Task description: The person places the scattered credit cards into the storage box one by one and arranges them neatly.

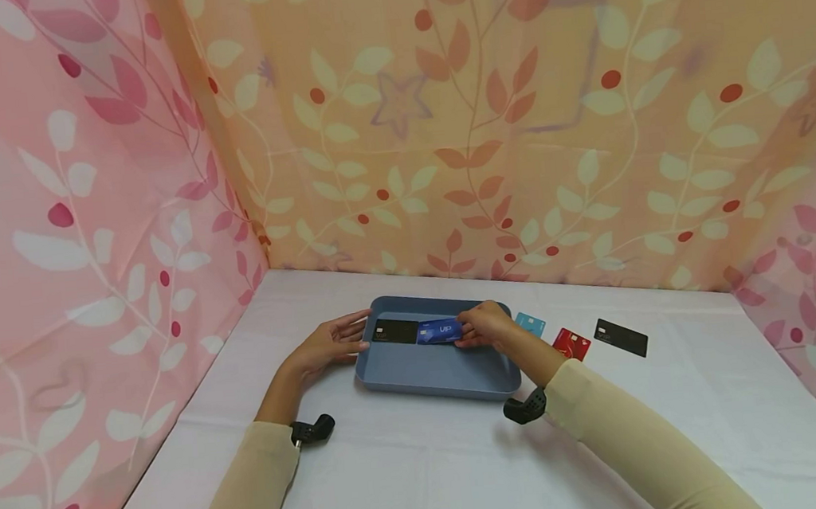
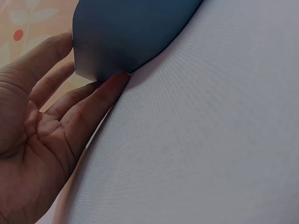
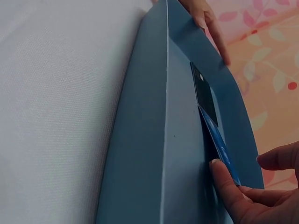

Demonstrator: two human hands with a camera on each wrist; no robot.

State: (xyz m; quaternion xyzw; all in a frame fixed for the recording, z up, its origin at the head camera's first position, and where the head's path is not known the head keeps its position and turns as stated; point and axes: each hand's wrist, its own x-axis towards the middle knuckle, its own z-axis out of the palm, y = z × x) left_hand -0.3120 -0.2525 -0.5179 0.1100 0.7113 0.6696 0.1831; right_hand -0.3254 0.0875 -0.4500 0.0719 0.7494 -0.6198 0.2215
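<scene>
A blue card marked VIP (image 1: 439, 331) is pinched by its right end between the thumb and fingers of my right hand (image 1: 485, 323), inside a shallow blue-grey tray (image 1: 417, 375). In the right wrist view this card (image 3: 219, 144) tilts, its far end meeting a black card (image 3: 203, 93). That black card (image 1: 396, 331) lies flat in the tray's back left part. My left hand (image 1: 329, 344) touches the tray's left end with extended fingers; the left wrist view shows its fingertips against the outer wall (image 2: 117, 42).
Right of the tray, on the white cloth (image 1: 411, 470), lie a light blue card (image 1: 531, 324), a red card (image 1: 572, 343) and another black card (image 1: 621, 337). My right forearm partly covers the red one. Patterned fabric (image 1: 398, 127) stands behind and at both sides.
</scene>
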